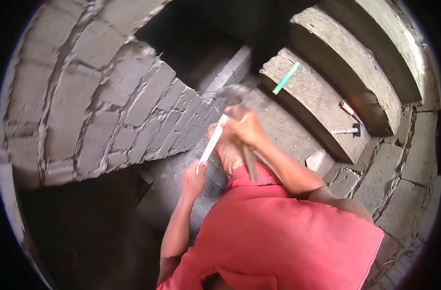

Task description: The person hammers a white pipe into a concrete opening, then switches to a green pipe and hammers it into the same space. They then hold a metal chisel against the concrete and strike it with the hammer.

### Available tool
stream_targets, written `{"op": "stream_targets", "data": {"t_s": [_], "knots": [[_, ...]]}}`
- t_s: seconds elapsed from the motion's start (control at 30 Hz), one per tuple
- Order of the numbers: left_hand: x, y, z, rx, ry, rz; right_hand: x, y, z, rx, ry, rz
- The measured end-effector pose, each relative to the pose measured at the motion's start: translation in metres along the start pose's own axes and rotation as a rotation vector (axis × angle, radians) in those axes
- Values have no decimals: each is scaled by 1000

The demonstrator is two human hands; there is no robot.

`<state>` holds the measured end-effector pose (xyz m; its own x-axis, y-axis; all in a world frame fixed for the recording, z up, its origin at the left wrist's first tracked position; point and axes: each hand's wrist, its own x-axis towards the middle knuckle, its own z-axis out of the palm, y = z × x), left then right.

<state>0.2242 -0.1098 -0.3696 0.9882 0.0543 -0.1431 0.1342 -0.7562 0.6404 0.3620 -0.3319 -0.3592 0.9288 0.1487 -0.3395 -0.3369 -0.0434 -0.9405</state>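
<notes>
My left hand (pixel 193 180) is closed round the lower end of a white strip (pixel 210 147), which slants up to my right hand. My right hand (pixel 246 126) grips a hammer by its handle (pixel 250 162), near the blurred head (pixel 233 93); the handle hangs down toward my red clothing. The strip's upper end touches the fingers of my right hand. Beneath the strip and the hammer, a bare foot (pixel 215 130) and a patterned cloth (pixel 230 152) show.
A block wall (pixel 104 96) rises at the left, beside dark openings. Concrete steps (pixel 317 101) at the right carry a green strip (pixel 286 78), a small hammer (pixel 346 131) and a small orange-and-white object (pixel 346 108). A pale stone fragment (pixel 315 160) lies below them.
</notes>
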Motion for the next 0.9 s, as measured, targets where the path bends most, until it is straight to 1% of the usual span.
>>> {"op": "stream_targets", "data": {"t_s": [0.03, 0.07, 0.1, 0.13, 0.2, 0.27, 0.33, 0.4, 0.43, 0.47, 0.53, 0.57, 0.6, 0.67, 0.7, 0.73, 0.8, 0.83, 0.87, 0.9], "knots": [[25, -4, 15, -6, -28, 2, 14, -3, -23, -41, 191, 13], [49, -8, 33, -24, -57, 36, 25, -9, -62, -85, 216, 301], [75, -10, 46, -46, -90, 62, 50, 19, -92, -93, 376, 207], [97, -5, 55, -52, -99, 63, 82, 56, -130, -245, 518, 200], [143, 16, 77, -233, -137, 40, 134, 129, -184, -437, 907, -94], [186, 35, 105, -219, -135, 92, 172, 173, -215, -368, 1019, 203], [221, 48, 138, -203, -144, 128, 197, 194, -217, -344, 1103, 326], [255, 58, 173, -236, -215, 162, 194, 165, -192, -460, 1169, 356], [266, 63, 186, -239, -226, 164, 196, 160, -188, -366, 1099, 427], [279, 71, 199, -235, -238, 187, 204, 166, -184, -397, 1146, 429], [302, 85, 222, -246, -249, 212, 211, 169, -181, -382, 1155, 431], [310, 90, 231, -235, -269, 170, 213, 167, -182, -352, 1171, 368], [316, 94, 240, -220, -296, 126, 212, 165, -187, -357, 1177, 374], [331, 93, 264, -198, -340, 85, 209, 166, -194, -227, 1143, 313], [335, 97, 273, -247, -350, 132, 201, 168, -201, -206, 1130, 318], [338, 101, 283, -300, -358, 177, 194, 191, -215, -149, 1119, 315], [343, 116, 309, -411, -329, 367, 145, 185, -224, -292, 1161, 86], [346, 135, 304, -301, -429, 413, 125, 184, -229, -185, 1232, 34], [351, 143, 321, -236, -478, 387, 105, 183, -233, -74, 1294, -20], [352, 150, 340, -241, -491, 307, 81, 181, -238, -25, 1282, -69]]}}
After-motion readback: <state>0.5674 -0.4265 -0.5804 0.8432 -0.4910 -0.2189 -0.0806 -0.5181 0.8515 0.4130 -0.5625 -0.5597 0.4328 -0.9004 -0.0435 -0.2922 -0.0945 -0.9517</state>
